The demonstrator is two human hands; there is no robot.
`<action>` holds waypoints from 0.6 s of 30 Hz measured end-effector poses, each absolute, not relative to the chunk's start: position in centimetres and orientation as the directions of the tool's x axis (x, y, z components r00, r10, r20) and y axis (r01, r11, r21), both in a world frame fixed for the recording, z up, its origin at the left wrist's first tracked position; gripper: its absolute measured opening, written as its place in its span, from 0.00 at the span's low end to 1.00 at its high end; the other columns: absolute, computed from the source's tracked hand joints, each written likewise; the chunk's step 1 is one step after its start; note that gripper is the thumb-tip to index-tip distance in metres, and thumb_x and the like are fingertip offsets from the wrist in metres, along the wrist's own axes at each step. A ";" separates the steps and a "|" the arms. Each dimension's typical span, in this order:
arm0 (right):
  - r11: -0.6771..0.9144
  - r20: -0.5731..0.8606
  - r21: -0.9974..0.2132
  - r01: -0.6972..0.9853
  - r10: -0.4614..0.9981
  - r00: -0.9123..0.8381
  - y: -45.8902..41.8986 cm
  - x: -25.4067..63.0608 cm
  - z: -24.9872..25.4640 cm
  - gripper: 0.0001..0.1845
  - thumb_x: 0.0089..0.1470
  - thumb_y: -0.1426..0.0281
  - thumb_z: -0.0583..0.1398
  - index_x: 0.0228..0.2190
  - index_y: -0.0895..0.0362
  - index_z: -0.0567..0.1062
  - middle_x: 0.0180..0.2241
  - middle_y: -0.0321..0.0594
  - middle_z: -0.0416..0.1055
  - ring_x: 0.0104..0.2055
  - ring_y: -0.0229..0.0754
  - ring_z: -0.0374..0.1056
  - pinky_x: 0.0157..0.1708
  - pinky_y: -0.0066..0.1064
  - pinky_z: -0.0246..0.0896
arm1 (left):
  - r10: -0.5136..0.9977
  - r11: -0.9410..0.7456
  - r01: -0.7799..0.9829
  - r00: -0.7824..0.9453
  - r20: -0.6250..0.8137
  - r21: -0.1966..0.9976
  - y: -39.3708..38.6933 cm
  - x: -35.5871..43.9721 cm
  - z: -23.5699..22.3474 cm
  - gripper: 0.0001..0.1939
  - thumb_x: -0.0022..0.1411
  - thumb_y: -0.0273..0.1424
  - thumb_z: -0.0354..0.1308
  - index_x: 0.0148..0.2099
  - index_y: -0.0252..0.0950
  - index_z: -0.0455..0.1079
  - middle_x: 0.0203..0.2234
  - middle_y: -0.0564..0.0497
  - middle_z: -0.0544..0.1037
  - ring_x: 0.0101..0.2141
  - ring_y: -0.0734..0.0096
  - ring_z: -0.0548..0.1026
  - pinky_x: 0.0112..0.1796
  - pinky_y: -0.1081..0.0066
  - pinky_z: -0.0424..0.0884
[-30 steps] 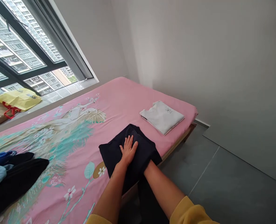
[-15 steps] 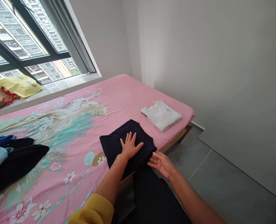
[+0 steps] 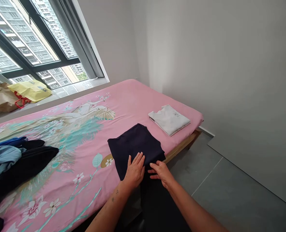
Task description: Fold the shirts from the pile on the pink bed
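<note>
A folded dark navy garment [image 3: 135,140] lies near the front edge of the pink bed, its lower side close to my legs. My left hand [image 3: 135,170] rests open on the lower part of the cloth, fingers extended and pointing away from me. At the garment's near right edge is my right hand [image 3: 161,172], fingers apart and slightly curved, touching the edge. Whether any cloth sits between its fingers is hard to see. Farther back to the right lies a folded white shirt [image 3: 170,120] with a small dark print.
Blue and black clothes [image 3: 24,161] are heaped on the left of the patterned bedsheet [image 3: 130,96]. A yellow bag [image 3: 31,90] and a brown paper bag [image 3: 2,98] sit on the windowsill. Grey floor [image 3: 212,187] and a plain wall are at the right.
My left hand has slid back toward me from the middle of the garment to its near edge. My right hand has shifted slightly left along the edge. The view has turned a little left.
</note>
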State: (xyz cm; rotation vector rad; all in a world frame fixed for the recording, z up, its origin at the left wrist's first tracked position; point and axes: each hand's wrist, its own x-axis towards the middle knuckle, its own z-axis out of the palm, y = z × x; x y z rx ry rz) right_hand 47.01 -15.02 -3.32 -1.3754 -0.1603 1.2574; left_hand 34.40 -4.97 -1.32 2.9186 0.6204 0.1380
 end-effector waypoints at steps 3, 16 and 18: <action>-0.296 -0.565 -0.768 -0.568 0.731 0.383 -13.9 45.8 -3.0 0.12 0.49 0.63 0.58 0.32 0.58 0.66 0.33 0.42 0.72 0.27 0.39 0.71 0.23 0.32 0.67 | 0.421 -0.897 0.403 0.904 0.077 0.179 -4.8 34.6 -1.0 0.24 0.65 0.29 0.41 0.63 0.37 0.54 0.62 0.46 0.57 0.62 0.63 0.53 0.59 0.47 0.45; -0.379 -0.524 -0.806 -0.455 0.813 0.251 -14.7 45.3 -4.9 0.12 0.53 0.61 0.51 0.28 0.57 0.63 0.16 0.31 0.65 0.13 0.33 0.60 0.12 0.24 0.58 | 0.387 -0.903 0.377 0.922 0.009 0.208 -5.4 34.1 -1.3 0.29 0.65 0.43 0.43 0.65 0.43 0.48 0.65 0.45 0.49 0.63 0.59 0.48 0.59 0.46 0.44; -0.403 -0.486 -0.819 -0.408 0.866 0.120 -16.0 46.2 -5.1 0.14 0.52 0.59 0.52 0.34 0.57 0.66 0.20 0.32 0.68 0.14 0.32 0.60 0.12 0.24 0.58 | 0.372 -0.911 0.363 0.928 0.011 0.198 -5.4 34.1 -1.3 0.32 0.62 0.45 0.47 0.66 0.44 0.47 0.65 0.44 0.47 0.63 0.56 0.47 0.58 0.44 0.44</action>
